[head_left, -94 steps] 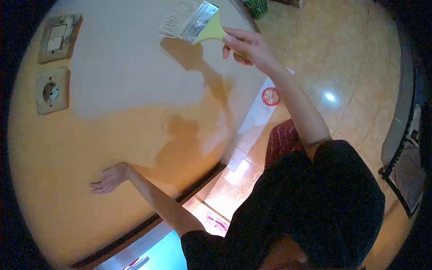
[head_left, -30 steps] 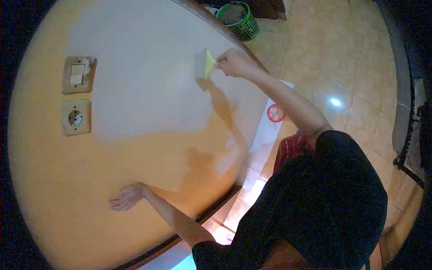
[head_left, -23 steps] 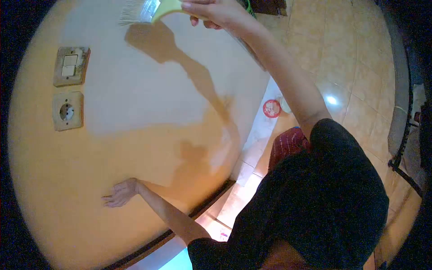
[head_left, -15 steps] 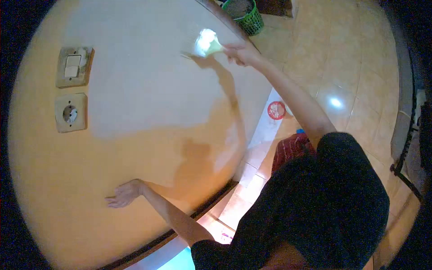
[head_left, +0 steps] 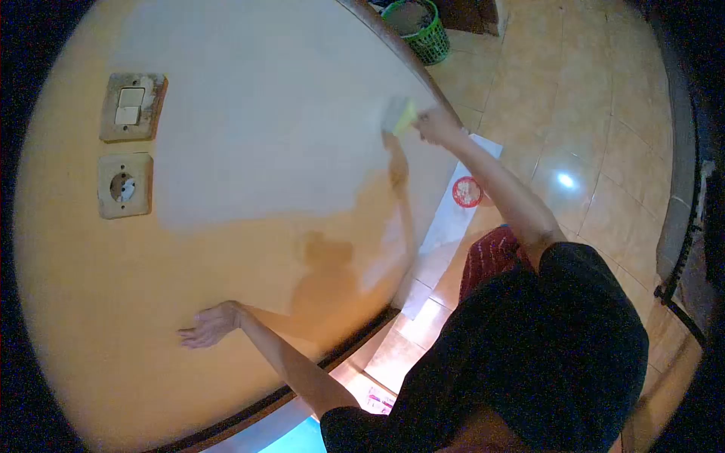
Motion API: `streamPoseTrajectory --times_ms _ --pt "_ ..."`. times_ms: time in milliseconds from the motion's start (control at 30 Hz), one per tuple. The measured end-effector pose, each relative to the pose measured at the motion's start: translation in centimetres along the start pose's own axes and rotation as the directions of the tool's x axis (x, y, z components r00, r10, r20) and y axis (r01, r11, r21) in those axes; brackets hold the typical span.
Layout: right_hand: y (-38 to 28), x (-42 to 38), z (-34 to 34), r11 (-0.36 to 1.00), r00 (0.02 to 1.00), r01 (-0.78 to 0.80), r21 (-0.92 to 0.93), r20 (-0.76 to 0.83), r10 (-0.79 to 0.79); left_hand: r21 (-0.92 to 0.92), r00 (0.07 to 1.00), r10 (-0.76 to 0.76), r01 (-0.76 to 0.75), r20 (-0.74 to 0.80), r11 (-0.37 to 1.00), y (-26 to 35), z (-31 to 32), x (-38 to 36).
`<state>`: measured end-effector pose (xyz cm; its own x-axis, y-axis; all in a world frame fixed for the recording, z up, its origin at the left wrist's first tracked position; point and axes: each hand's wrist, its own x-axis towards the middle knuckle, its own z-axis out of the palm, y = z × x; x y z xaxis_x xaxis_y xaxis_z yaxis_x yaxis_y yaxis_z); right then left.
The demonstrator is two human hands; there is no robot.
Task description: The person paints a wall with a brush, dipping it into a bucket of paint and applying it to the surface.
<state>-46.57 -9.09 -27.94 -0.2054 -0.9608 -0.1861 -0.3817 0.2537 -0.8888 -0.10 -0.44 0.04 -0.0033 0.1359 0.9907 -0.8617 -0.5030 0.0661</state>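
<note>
My right hand is closed around the yellow-green handle of a paintbrush. The bristle end is blurred and lies on or very close to the whitish part of the wall, near its right edge. Lower down, my left hand rests on the orange-yellow part of the wall, holding nothing, with its fingers stretched out. Below my right forearm stands a red-rimmed tub with whitish contents, seen from above.
A light switch and a power socket sit on the wall at left. A white strip lies on the tiled floor along the wall. Further off stands a green basket. Dark trim edges the wall.
My right hand has moved the paintbrush right and down across the whitish area, away from the brightly lit spot. My left hand has stayed in place.
</note>
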Motion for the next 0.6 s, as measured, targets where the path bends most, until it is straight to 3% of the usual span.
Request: streamPoseTrajectory --times_ms 33,100,200,267,367,467,533,600 --pt "-3.0 -0.2 -2.4 0.999 0.999 0.047 0.028 -0.029 -0.046 -0.001 1.000 0.000 0.000 0.003 1.000 0.2 -0.2 0.1" --pt "-7.6 -1.2 -6.7 0.929 0.977 0.211 0.305 -0.107 -0.187 -0.037 1.000 0.000 0.000 0.005 0.999 0.7 -0.6 0.2" --pt "-14.4 -3.8 -12.5 0.860 0.965 0.253 0.443 -0.173 -0.195 -0.044 0.999 0.033 -0.034 -0.032 0.998 -0.8 0.6 -0.1" --pt "-17.2 -4.3 -14.1 0.605 0.919 0.346 0.717 -0.128 -0.374 -0.023 0.999 0.046 -0.046 -0.028 0.999 -0.4 0.2 0.1" --pt "-18.9 -2.9 -13.5 0.570 0.923 0.337 0.749 -0.143 -0.359 0.028 0.998 0.058 -0.057 -0.027 0.998 -0.4 0.3 0.4" --pt "-14.3 1.0 -9.2 0.698 0.955 0.283 0.658 -0.130 -0.265 0.017 0.996 0.082 -0.081 -0.023 0.997 0.2 -0.3 0.4" --pt "-8.3 2.6 -6.1 0.668 0.982 0.074 0.741 0.061 -0.177 0.021 0.989 0.146 -0.145 -0.025 0.989 0.7 -0.7 0.6" --pt "-1.9 2.2 -3.0 0.775 0.996 -0.009 0.632 0.071 -0.047 0.043 0.994 0.112 -0.111 -0.015 0.993 -0.9 0.7 0.0"
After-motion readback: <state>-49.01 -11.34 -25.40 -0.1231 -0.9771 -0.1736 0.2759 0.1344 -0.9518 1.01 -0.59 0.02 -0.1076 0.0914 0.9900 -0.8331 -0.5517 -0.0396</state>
